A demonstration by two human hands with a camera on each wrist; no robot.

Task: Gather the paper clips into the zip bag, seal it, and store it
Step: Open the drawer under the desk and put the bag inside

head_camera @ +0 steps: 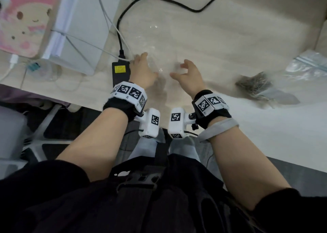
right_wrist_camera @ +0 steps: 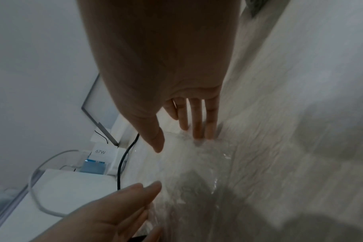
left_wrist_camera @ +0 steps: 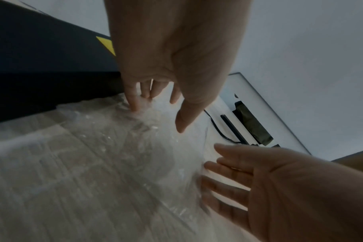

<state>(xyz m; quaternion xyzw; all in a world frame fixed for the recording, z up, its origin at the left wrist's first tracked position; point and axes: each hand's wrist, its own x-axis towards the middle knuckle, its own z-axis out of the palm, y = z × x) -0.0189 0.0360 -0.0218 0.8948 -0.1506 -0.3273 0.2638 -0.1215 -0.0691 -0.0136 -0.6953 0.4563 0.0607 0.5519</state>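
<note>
Two hands, left hand (head_camera: 141,68) and right hand (head_camera: 188,73), fingers loose, touching clear crinkled plastic sheet (left_wrist_camera: 106,147); grasp unclear.

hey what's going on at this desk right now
A person has both hands on a clear plastic bag lying flat on the desk. The left hand touches its left side, the right hand its right, fingers fairly straight, not gripping. A pile of paper clips sits off to the right, outside the bag, beside another zip bag. So the clips look not yet gathered. A black power brick lies by the left hand.
</note>
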